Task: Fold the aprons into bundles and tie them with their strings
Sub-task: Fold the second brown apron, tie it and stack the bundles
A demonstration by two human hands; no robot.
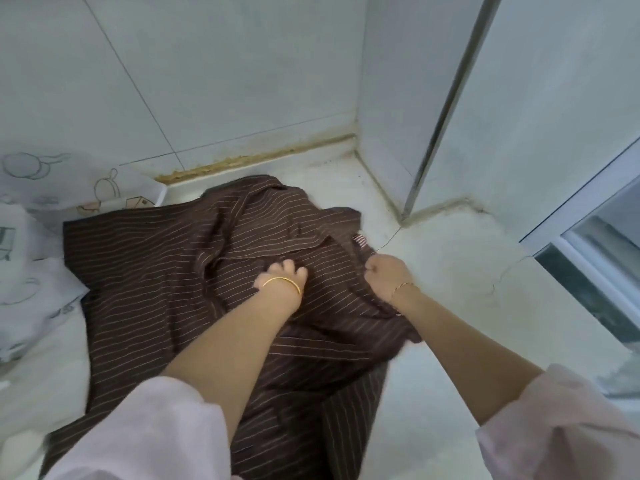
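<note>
Head view: a brown striped apron (166, 271) lies spread and rumpled across the centre of the frame on a pale counter (450, 271). The left hand (282, 277) rests on its middle, fingers bent into the cloth; I cannot tell whether they pinch it. The right hand (388, 275), centre right, is fisted around the apron's right edge. White printed fabric (34, 289) lies at the left edge.

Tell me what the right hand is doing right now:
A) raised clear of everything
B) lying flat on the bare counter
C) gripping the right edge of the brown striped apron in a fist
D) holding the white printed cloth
C: the right hand is curled into a fist around the edge of the brown striped apron, while the left hand rests on its middle.
</note>
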